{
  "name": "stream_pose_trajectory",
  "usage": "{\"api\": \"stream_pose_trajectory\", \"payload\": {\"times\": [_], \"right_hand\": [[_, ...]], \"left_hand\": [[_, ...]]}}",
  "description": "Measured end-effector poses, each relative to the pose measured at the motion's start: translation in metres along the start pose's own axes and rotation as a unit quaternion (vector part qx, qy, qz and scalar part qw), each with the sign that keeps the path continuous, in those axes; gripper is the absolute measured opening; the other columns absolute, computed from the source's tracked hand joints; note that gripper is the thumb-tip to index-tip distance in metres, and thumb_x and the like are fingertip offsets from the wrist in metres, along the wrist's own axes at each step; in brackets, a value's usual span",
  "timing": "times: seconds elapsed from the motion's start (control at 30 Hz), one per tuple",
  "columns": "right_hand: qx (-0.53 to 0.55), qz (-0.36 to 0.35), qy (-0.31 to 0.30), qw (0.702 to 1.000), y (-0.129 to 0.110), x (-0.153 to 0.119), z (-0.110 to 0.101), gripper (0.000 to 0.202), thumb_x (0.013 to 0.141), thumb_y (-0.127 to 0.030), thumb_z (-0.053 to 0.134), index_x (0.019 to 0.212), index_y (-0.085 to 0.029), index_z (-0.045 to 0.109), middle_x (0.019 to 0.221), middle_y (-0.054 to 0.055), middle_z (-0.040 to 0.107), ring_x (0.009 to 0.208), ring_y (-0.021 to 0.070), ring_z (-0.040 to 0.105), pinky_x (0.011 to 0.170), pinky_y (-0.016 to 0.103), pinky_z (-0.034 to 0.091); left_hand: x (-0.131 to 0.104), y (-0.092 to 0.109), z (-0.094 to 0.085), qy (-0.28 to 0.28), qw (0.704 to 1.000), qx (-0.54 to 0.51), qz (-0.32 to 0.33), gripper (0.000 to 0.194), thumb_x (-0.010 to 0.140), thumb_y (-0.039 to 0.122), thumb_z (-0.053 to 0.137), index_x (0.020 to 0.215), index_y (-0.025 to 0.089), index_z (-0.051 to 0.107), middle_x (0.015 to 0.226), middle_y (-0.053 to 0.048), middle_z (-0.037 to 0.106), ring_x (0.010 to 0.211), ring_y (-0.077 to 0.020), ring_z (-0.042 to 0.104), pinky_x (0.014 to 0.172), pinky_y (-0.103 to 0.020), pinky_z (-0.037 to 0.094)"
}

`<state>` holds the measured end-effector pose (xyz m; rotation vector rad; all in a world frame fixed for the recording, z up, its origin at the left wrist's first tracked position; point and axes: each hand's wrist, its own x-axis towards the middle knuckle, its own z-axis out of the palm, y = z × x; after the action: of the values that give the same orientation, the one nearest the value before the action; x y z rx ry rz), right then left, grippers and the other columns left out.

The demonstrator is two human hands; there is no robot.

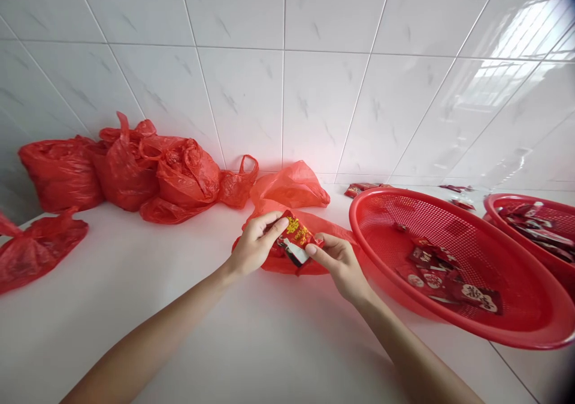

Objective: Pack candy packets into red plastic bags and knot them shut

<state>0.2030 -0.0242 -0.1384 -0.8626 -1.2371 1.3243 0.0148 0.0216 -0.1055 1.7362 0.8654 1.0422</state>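
My left hand (254, 243) and my right hand (339, 263) hold a small red packet (297, 229) with yellow lettering between them, thumbs on its face. A second, white and black packet (294, 252) shows just under its lower edge; I cannot tell whether it is separate or part of the same one. Below the hands a red plastic bag (278, 265) lies spread on the white counter. To the right of my right hand stands a large red perforated basket (381, 212) with several dark red packets (449, 275) at its bottom.
Several filled red plastic bags (184, 173) line the tiled wall at the left, with a tied one (49, 248) nearer. A loose red bag (291, 185) rests behind my hands. Beyond the basket are another red basket (498, 199) holding packets and a few loose packets (363, 188).
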Motion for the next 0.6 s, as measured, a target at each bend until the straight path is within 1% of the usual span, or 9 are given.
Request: {"api": "stream_pose_trajectory", "payload": {"times": [0.07, 0.13, 0.2, 0.27, 0.37, 0.43, 0.5, 0.6], "right_hand": [[0.019, 0.017, -0.054, 0.998, 0.000, -0.002, 0.001, 0.023, 0.082, -0.042, 0.074, 0.084, -0.018, 0.072, 0.087, 0.004, 0.072, 0.082, 0.0190, 0.066, 0.081, 0.035, 0.054], [0.033, 0.014, -0.085, 0.996, 0.000, -0.003, 0.000, 0.022, 0.082, -0.040, 0.075, 0.087, -0.018, 0.075, 0.087, 0.004, 0.072, 0.081, 0.0189, 0.065, 0.082, 0.036, 0.054], [0.046, 0.006, -0.108, 0.993, 0.000, -0.004, 0.000, 0.018, 0.079, -0.036, 0.077, 0.084, -0.018, 0.077, 0.083, 0.004, 0.072, 0.077, 0.0176, 0.064, 0.080, 0.036, 0.054], [0.053, 0.003, -0.138, 0.989, -0.001, -0.005, 0.000, 0.014, 0.077, -0.032, 0.079, 0.082, -0.019, 0.079, 0.082, 0.003, 0.072, 0.075, 0.0171, 0.063, 0.080, 0.036, 0.053], [0.058, 0.009, -0.185, 0.981, -0.003, -0.006, 0.002, 0.012, 0.075, -0.026, 0.081, 0.085, -0.019, 0.080, 0.080, 0.002, 0.072, 0.074, 0.0159, 0.061, 0.080, 0.035, 0.052], [0.064, 0.015, -0.201, 0.977, -0.005, -0.007, 0.003, 0.012, 0.074, -0.023, 0.081, 0.085, -0.020, 0.081, 0.075, 0.000, 0.069, 0.070, 0.0143, 0.059, 0.078, 0.033, 0.052], [0.070, 0.019, -0.205, 0.976, -0.006, -0.008, 0.004, 0.010, 0.072, -0.022, 0.082, 0.082, -0.020, 0.081, 0.071, -0.001, 0.067, 0.067, 0.0132, 0.056, 0.075, 0.032, 0.051], [0.079, 0.021, -0.209, 0.974, -0.006, -0.010, 0.004, 0.010, 0.072, -0.021, 0.082, 0.082, -0.020, 0.081, 0.071, -0.001, 0.067, 0.067, 0.0131, 0.055, 0.074, 0.032, 0.051]], "left_hand": [[-0.002, 0.006, -0.002, 0.007, 1.000, -0.009, 0.001, 0.032, 0.096, 0.044, 0.052, 0.078, 0.017, 0.055, 0.071, 0.002, 0.048, 0.065, -0.0119, 0.043, 0.060, -0.023, 0.038], [-0.005, 0.012, -0.003, 0.002, 1.000, -0.020, 0.003, 0.031, 0.095, 0.043, 0.055, 0.079, 0.017, 0.058, 0.070, 0.002, 0.049, 0.064, -0.0112, 0.043, 0.058, -0.022, 0.038], [-0.007, 0.017, -0.003, -0.007, 1.000, -0.031, 0.003, 0.031, 0.094, 0.043, 0.058, 0.080, 0.016, 0.062, 0.068, 0.002, 0.051, 0.062, -0.0102, 0.044, 0.057, -0.022, 0.038], [-0.009, 0.021, -0.003, -0.009, 0.999, -0.048, -0.002, 0.028, 0.092, 0.042, 0.062, 0.086, 0.016, 0.067, 0.071, 0.001, 0.057, 0.063, -0.0102, 0.049, 0.058, -0.021, 0.040], [-0.011, 0.024, -0.003, -0.001, 0.997, -0.080, -0.013, 0.025, 0.088, 0.040, 0.068, 0.096, 0.017, 0.071, 0.075, 0.000, 0.064, 0.065, -0.0102, 0.054, 0.059, -0.021, 0.044], [-0.012, 0.024, -0.003, 0.002, 0.996, -0.092, -0.020, 0.024, 0.087, 0.039, 0.070, 0.097, 0.017, 0.072, 0.075, 0.000, 0.066, 0.064, -0.0097, 0.056, 0.058, -0.020, 0.045], [-0.013, 0.024, -0.003, 0.001, 0.995, -0.097, -0.022, 0.024, 0.086, 0.038, 0.071, 0.098, 0.017, 0.073, 0.077, -0.001, 0.068, 0.065, -0.0099, 0.058, 0.058, -0.019, 0.046], [-0.013, 0.023, -0.002, -0.011, 0.994, -0.108, -0.029, 0.024, 0.086, 0.037, 0.071, 0.099, 0.017, 0.073, 0.076, -0.001, 0.070, 0.065, -0.0101, 0.060, 0.058, -0.019, 0.048]]}}
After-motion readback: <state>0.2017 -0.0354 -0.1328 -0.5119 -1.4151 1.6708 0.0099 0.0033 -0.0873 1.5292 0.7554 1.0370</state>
